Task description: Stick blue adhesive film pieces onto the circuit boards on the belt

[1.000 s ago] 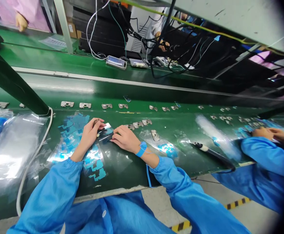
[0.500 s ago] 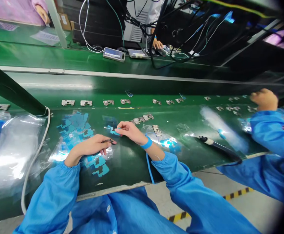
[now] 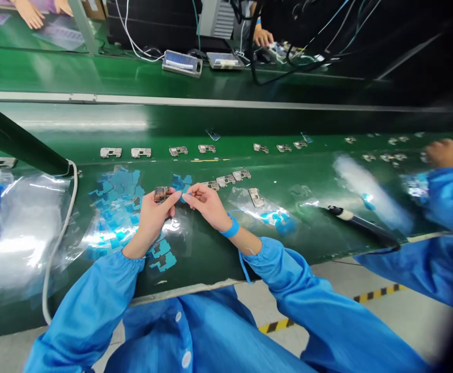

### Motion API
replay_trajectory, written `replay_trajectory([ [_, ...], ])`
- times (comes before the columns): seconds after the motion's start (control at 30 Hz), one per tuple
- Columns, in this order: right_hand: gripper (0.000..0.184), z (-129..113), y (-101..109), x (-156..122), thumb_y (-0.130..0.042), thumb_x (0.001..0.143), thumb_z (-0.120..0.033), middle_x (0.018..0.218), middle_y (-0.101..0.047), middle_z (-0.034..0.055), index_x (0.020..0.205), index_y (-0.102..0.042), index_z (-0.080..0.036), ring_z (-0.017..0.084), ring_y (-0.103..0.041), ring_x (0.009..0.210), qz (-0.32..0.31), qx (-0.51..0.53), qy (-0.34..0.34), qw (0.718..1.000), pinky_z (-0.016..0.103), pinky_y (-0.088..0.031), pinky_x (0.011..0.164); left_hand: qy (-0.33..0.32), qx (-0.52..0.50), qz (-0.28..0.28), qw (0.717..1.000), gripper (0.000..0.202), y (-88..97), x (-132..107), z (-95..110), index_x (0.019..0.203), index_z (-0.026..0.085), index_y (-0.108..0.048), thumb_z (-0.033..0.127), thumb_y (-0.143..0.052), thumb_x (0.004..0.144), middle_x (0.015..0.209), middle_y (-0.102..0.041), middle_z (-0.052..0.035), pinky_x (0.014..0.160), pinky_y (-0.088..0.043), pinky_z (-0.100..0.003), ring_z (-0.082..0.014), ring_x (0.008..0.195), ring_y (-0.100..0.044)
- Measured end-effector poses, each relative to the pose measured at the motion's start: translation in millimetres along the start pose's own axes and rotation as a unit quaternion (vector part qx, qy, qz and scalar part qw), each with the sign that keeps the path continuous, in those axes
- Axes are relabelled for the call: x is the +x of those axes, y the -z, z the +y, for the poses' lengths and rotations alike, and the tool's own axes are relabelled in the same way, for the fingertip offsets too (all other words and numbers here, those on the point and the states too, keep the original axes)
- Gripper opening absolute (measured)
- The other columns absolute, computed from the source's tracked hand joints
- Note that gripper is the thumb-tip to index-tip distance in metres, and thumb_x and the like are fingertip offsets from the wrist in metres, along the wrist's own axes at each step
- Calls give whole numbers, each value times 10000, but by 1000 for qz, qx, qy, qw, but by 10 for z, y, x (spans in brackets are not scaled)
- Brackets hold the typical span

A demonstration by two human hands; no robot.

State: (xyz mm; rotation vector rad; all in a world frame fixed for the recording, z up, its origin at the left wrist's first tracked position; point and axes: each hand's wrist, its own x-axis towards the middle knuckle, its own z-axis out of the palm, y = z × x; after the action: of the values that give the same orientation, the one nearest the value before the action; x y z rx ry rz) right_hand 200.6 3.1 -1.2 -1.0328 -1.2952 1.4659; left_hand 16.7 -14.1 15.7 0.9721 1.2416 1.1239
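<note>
My left hand (image 3: 152, 217) holds a small metal-and-brown circuit board (image 3: 161, 194) up between thumb and fingers. My right hand (image 3: 207, 204) comes in from the right, its fingertips pinched on a small blue film piece (image 3: 183, 196) right beside that board. Under both hands lies a clear sheet with blue die-cut film pieces (image 3: 115, 207). A blue wrist strap (image 3: 231, 228) circles my right wrist, and its cord hangs down past my sleeve.
Several metal phone frames (image 3: 178, 151) sit in a row on the green conveyor belt (image 3: 288, 173). A black pen-like tool (image 3: 351, 217) lies to the right. A co-worker's blue sleeve (image 3: 448, 191) is at the right, and a white cable (image 3: 61, 233) runs beside a clear plastic bag (image 3: 20, 233).
My hands have come together, and the small board is lifted between my left fingers. My right fingertips now meet it with the blue piece. The co-worker's hand has moved further right.
</note>
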Motion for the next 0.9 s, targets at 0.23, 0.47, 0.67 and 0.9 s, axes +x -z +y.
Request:
replay_trajectory([
  [0.23, 136, -89, 272, 9, -733, 1087, -388, 960, -692, 41, 1062, -745, -255, 198, -635, 845, 1, -288, 221, 932, 388, -514, 792, -4, 48, 0, 999, 371, 112, 39, 89, 888, 179, -763, 491, -948, 811, 501, -596, 46, 507, -343, -256, -97, 459, -481],
  [0.47, 150, -118, 302, 19, -700, 1101, -346, 933, -714, 55, 978, -709, -261, 228, -657, 854, -43, -358, 264, 895, 415, -537, 786, -9, 59, -26, 998, 401, 81, 22, 90, 894, 173, -785, 513, -975, 796, 590, -654, 28, 511, -386, -260, -93, 478, -526],
  [0.67, 187, -113, 366, 41, -671, 1112, -353, 922, -711, 64, 954, -686, -254, 239, -652, 874, -44, -376, 267, 886, 427, -524, 811, -31, 65, -39, 997, 390, 94, 42, 56, 1093, 178, -782, 494, -904, 898, 866, -781, -13, 474, -410, -246, -71, 480, -600],
  [0.9, 332, -100, 236, -22, -711, 1068, -553, 946, -726, 54, 934, -675, -251, 225, -663, 894, -50, -220, 112, 968, 408, -552, 866, -55, 99, -30, 993, 355, 250, -41, 43, 1261, 191, -741, 491, -616, 1120, 826, -757, -9, 497, -432, -227, -75, 493, -590],
])
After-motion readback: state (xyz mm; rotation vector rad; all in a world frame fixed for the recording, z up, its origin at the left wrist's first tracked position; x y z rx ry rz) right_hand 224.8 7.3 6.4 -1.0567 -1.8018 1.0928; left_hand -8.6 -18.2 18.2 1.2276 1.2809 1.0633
